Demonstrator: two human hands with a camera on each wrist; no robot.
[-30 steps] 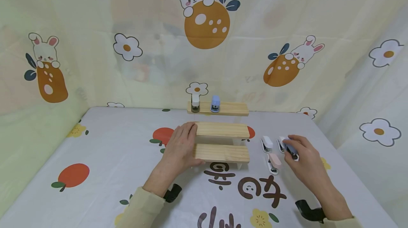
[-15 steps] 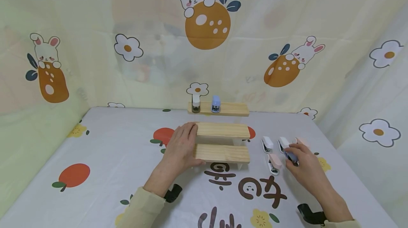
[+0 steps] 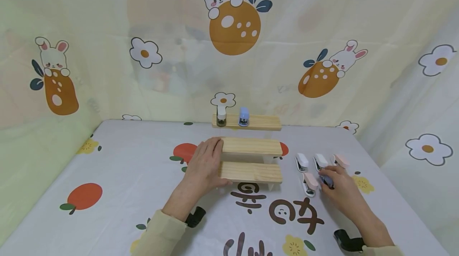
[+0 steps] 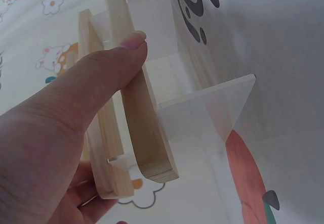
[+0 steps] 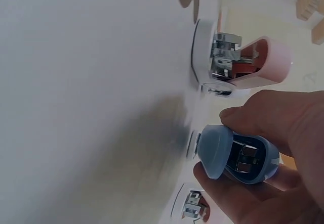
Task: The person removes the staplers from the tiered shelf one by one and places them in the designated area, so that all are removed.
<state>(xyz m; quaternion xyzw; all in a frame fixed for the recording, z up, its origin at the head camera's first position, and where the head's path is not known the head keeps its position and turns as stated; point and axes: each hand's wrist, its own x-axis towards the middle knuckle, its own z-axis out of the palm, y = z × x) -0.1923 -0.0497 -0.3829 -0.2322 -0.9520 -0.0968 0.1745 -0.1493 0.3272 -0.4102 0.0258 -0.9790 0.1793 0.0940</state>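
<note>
- We see the right grip [image 3: 342, 190] pinching a blue stapler [image 5: 214, 150] between thumb and fingers, right of the rack [image 3: 251, 172]; whether its base touches the surface [image 3: 125, 168], we cannot tell.
- We see the left grip [image 3: 202, 164] holding the rack's left end, thumb on the front board [image 4: 143, 128], fingers at the middle board [image 4: 109, 133].
- We think the blue stapler could twist or drop if the pinch loosens, its shell being rounded.
- We could also knock the pink stapler [image 3: 310, 183] near the rack's right end, or its neighbours, if the right grip sweeps sideways.
- A shove from the left grip might shift the rack and upset what stands on its back board [image 3: 263, 122].
- We count one rack of three boards and seven staplers.
- Two are blue: the held one and another [image 3: 244, 116] on the rack's back board.
- Three are white: one [image 3: 221, 116] on that board, two [image 3: 302, 162] right of the rack.
- Two are pink, both right of the rack.
</note>
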